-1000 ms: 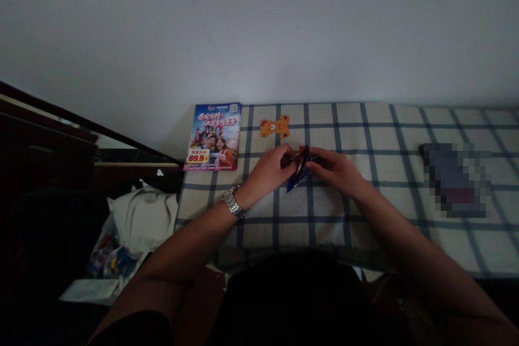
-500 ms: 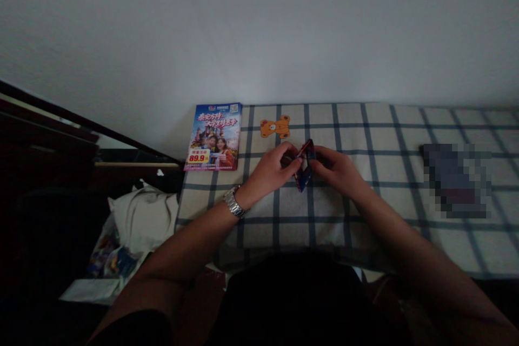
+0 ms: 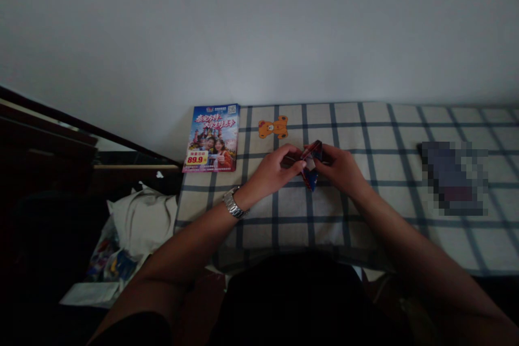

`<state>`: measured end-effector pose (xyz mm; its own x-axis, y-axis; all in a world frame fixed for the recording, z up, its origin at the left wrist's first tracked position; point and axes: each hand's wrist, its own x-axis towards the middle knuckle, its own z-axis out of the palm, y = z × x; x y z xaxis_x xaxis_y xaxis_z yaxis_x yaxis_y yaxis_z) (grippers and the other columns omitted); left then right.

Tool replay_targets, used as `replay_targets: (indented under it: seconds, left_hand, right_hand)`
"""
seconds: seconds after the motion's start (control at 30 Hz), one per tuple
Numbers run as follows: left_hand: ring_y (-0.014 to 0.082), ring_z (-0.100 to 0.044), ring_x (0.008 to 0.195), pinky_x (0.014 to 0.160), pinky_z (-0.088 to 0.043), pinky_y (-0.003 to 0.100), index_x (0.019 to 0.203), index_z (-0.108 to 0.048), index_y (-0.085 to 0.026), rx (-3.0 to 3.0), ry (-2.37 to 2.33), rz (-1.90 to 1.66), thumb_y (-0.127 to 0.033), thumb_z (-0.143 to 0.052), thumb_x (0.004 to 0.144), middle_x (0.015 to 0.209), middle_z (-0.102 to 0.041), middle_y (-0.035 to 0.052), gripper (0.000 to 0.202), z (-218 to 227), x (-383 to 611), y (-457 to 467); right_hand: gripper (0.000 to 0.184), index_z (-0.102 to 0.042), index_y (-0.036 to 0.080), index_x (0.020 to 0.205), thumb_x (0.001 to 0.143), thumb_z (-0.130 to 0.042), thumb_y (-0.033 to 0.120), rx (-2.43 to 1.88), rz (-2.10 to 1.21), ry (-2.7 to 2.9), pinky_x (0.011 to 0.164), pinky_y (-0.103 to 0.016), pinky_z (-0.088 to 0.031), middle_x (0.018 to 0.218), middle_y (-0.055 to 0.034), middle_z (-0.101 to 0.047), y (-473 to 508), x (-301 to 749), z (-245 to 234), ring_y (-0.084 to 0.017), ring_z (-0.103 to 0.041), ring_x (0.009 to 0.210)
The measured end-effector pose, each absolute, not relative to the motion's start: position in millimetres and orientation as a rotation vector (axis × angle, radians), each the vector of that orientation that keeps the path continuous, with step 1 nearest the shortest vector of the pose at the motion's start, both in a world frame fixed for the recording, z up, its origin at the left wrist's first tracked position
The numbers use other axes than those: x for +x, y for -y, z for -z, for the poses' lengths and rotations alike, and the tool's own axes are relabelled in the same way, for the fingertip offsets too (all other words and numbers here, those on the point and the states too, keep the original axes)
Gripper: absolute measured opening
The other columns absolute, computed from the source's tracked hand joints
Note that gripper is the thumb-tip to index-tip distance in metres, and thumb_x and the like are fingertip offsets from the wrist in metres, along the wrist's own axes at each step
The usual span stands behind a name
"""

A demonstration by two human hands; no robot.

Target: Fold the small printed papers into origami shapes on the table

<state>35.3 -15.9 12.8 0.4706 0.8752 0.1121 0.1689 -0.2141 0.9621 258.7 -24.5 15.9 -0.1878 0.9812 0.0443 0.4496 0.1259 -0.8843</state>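
Observation:
Between my two hands is a small folded paper (image 3: 311,178), printed in dark blue and red, with a pale patch showing in its middle. My left hand (image 3: 281,167), with a metal watch (image 3: 232,203) on the wrist, pinches its left side between thumb and fingers. On the other side, my right hand (image 3: 340,167) grips the paper's right edge, its fingertips partly hidden behind it. Both hands are just above the checked tablecloth (image 3: 292,221). Beyond them lies an orange bear-shaped cutout (image 3: 273,127), flat on the cloth.
A stack of colourful printed flyers (image 3: 213,140) lies at the table's back left, near the wall (image 3: 284,27). On the right is a dark, blurred-out flat object (image 3: 452,178). White bags (image 3: 144,216) stand low at the left, beside dark furniture (image 3: 40,146).
The folded paper has been turned and spread wider between my fingers, so its pale inside shows more. My hands stay in nearly the same place.

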Motion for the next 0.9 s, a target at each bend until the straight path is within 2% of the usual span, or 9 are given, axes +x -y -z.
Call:
replay_targets:
  seconds: [0.23,0.43,0.67,0.9]
  left_hand:
    - [0.0166,-0.076,0.094,0.088,-0.065,0.031,0.112,-0.061,-0.020,1.641,-0.892,-0.848,-0.045,-0.070,0.101,0.110,-0.075,0.0074,0.028,-11.4,36.2,15.9]
    - [0.0165,-0.075,0.091,0.082,-0.064,0.029,0.113,-0.062,-0.018,1.615,-0.867,-0.879,-0.049,-0.066,0.103,0.108,-0.073,0.0071,0.033,-12.7,35.4,14.6]
    - [0.0195,-0.075,0.097,0.083,-0.065,0.031,0.116,-0.063,-0.017,1.626,-0.887,-0.886,-0.053,-0.062,0.105,0.109,-0.075,0.0087,0.038,-14.5,33.3,12.1]
    - [0.0170,-0.073,0.089,0.079,-0.062,0.029,0.109,-0.062,-0.018,1.650,-0.876,-0.895,-0.055,-0.064,0.103,0.103,-0.072,0.0063,0.038,-12.3,33.6,12.8]
  right_hand:
    - [0.027,-0.080,0.022,0.113,0.091,-0.070,0.033,-1.434,-0.972,1.742,0.091,-0.045,-0.061,0.102,-0.0067,-0.083,24.7,258.1,-17.1,-0.030,-0.078,0.097]
    - [0.030,-0.078,0.021,0.118,0.094,-0.068,0.035,-1.374,-1.000,1.727,0.078,-0.036,-0.061,0.097,-0.0047,-0.082,24.8,256.1,-19.6,-0.025,-0.077,0.085]
    - [0.035,-0.075,0.023,0.125,0.095,-0.072,0.043,-1.252,-1.177,1.638,0.084,-0.038,-0.065,0.106,-0.0050,-0.083,23.3,258.8,-18.1,-0.025,-0.079,0.092]
    - [0.033,-0.074,0.024,0.120,0.093,-0.075,0.043,-1.279,-1.148,1.626,0.087,-0.041,-0.064,0.108,-0.0059,-0.082,22.1,258.3,-16.4,-0.026,-0.078,0.095]
